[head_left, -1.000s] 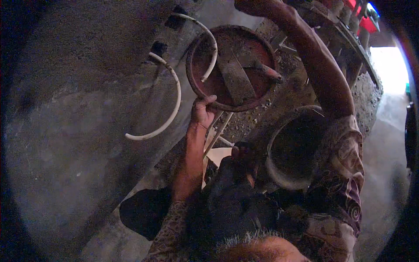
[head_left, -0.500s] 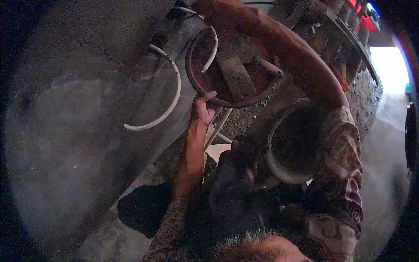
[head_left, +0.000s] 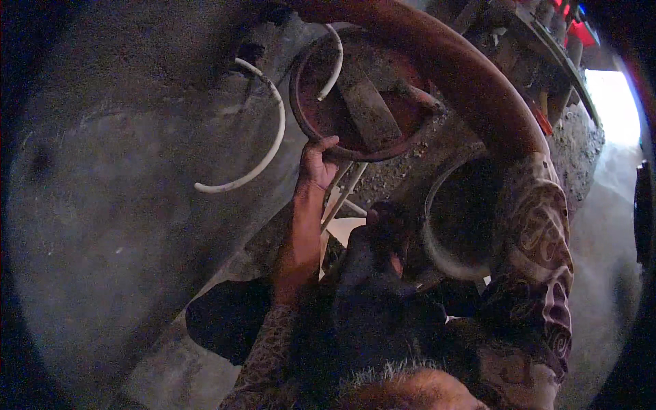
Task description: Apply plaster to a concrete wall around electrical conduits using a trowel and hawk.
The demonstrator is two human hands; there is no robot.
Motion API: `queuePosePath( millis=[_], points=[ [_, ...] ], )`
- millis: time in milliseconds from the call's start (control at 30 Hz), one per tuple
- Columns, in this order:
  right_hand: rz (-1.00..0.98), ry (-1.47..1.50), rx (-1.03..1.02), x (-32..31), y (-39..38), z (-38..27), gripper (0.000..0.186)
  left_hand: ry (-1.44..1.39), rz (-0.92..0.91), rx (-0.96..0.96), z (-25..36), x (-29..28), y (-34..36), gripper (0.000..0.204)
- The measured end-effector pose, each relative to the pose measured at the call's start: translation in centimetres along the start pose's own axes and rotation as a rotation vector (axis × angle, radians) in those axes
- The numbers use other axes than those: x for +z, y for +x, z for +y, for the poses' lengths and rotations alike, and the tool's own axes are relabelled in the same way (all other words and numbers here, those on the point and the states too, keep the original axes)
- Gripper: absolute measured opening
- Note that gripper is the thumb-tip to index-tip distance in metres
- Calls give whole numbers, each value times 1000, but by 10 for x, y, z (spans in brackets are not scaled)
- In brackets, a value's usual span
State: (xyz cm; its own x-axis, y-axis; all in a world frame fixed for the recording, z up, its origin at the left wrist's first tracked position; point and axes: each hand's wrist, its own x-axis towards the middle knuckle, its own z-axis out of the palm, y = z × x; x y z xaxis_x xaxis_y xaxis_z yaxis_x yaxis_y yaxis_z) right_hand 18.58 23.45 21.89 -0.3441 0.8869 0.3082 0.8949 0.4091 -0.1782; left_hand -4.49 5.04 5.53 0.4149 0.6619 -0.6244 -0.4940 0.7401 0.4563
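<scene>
My left hand (head_left: 318, 162) is closed on the near left rim of a round, reddish-brown basin (head_left: 298, 102), the thumb over the edge. Inside the basin lie a flat grey board-like strip (head_left: 369, 106) and a rounded, handle-like piece (head_left: 420, 99) by the right side. My right forearm arches over the basin's far right side and leaves through the top edge, so my right hand is out of sight. Two curved white tubes hang close by: one tube (head_left: 280, 130) left of the basin, the other tube (head_left: 337, 65) reaching over it.
A grey wall (head_left: 123, 164) fills the left. A dark round bucket (head_left: 432, 239) stands right of my knees. Pale sticks (head_left: 345, 195) and gravelly rubble (head_left: 403, 167) lie below the basin. A wooden frame (head_left: 547, 58) is at the upper right, near a bright opening (head_left: 611, 106).
My right forearm has shifted up, taking its far end further out at the top. The basin sits slightly higher in view, with my left hand still on its rim.
</scene>
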Motion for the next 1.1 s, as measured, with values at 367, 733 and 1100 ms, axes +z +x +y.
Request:
queuePosePath(
  millis=[367,733,1100],
  points=[
    [-230,145,230,7,-69,-63,15,61,96,90,-16,-45,-17,46],
    [-371,59,99,-40,-24,-115,37,71,127,152,3,-63,-34,43],
    [-232,44,200,-43,-21,-121,32,14,29,0,-7,-109,-8,43]
  ],
)
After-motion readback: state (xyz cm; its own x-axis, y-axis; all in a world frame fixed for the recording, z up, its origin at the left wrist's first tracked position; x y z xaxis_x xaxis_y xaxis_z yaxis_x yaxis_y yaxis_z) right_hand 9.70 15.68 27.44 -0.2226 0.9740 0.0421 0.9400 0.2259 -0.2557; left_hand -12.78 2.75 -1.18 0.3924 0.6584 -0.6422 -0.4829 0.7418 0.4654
